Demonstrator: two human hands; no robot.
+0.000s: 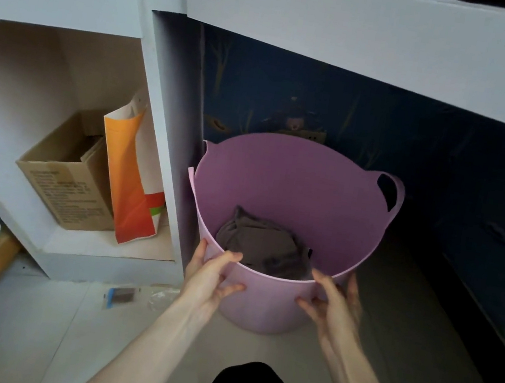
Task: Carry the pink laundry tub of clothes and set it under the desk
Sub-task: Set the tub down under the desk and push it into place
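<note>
While it sits on the floor under the white desk (366,34), the pink tub (286,216) looks round and deep, with a loop handle and dark clothes (261,245) at the bottom. The left hand (210,275) and right hand (334,305) rest on its near rim, fingers loosely curled, perhaps not gripping. A cardboard box (65,186) sits nearby.

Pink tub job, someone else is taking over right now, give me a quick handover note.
Left hand: open, fingers against the near rim of the pink tub.
Right hand: open, fingers against the near wall.
Tub: upright on the floor, partly under the desk edge, beside the white side panel. Dark clothes lie inside.
Done: tub carried to the desk.
Left: probably nudge it further under, then let go.
</note>
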